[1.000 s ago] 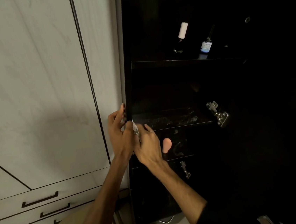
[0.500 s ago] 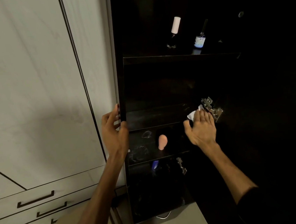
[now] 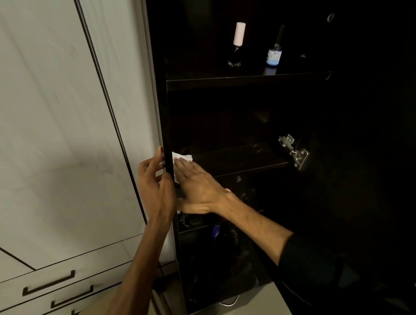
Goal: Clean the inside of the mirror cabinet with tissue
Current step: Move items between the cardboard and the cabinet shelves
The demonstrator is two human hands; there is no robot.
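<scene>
The dark mirror cabinet stands open, its shelves barely lit. My left hand grips the cabinet's left front edge, fingers wrapped around it. My right hand lies flat on the middle shelf at its left end, pressing a white tissue that sticks out past the fingertips. The hand covers most of the tissue.
Two small bottles, one with a white cap and one with a blue label, stand on the upper shelf. A metal hinge sits at the right of the middle shelf. White drawers with dark handles are at lower left.
My right hand has swept the tissue from the shelf's right end by the hinge back to the left end. My left hand stays on the cabinet edge.
</scene>
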